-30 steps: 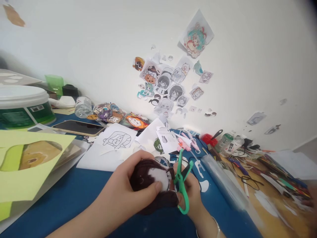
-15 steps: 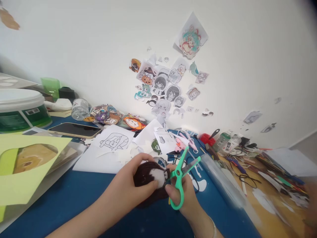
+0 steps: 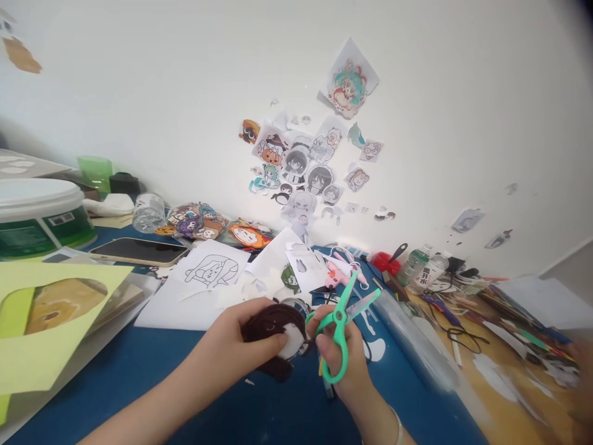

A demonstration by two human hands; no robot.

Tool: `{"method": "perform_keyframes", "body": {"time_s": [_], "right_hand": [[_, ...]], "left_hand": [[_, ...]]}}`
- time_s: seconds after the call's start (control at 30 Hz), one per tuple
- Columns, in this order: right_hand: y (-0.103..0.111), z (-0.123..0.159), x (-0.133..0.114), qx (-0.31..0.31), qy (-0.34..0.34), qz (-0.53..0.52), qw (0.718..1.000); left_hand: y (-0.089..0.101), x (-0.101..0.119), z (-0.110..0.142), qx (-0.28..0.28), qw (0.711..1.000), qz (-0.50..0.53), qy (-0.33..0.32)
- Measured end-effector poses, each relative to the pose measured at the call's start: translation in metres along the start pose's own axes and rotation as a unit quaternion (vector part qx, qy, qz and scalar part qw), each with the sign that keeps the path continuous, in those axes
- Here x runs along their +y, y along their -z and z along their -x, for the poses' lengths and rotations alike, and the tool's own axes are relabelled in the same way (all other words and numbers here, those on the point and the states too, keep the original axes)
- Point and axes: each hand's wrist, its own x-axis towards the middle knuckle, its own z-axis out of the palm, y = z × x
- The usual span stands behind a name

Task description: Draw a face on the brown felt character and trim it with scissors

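Observation:
Held in my left hand [image 3: 245, 337] is a dark brown and white felt-like piece [image 3: 273, 330], with the thumb pressed on its white patch. My right hand [image 3: 345, 352] is closed around green-handled scissors [image 3: 340, 315], whose blades are apart and point up and away to the right. The right fingertips are close to the piece's right edge; whether they touch it I cannot tell. Just behind the piece a clear round rim shows, partly hidden. A small white scrap [image 3: 249, 382] lies on the blue mat [image 3: 185, 364] below the piece.
A white sheet with a line drawing [image 3: 212, 269] lies behind my hands. At left are yellow cut paper [image 3: 92, 364], a phone [image 3: 139, 250] and a green-white tub [image 3: 41, 216]. A pink glue gun [image 3: 338, 272], a clear plastic roll [image 3: 417, 340] and bottles [image 3: 417, 266] stand or lie rightward.
The brown and white piece has turned and shifted slightly left in my left hand. My right hand with the scissors has moved a little right, away from it. The view has tilted slightly.

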Motion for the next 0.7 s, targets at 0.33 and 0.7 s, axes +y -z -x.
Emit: {"method": "perform_keyframes", "body": {"time_s": [0.33,0.7], "right_hand": [[-0.006,0.000,-0.015,-0.057,-0.010,-0.027,0.998],[-0.008,-0.002,-0.007,-0.061,-0.046,0.081,0.994]], "left_hand": [[-0.005,0.005,0.001,0.096,0.995,-0.007,0.019],[-0.008,-0.004,0.001,0.067,0.992,0.097,0.051]]}}
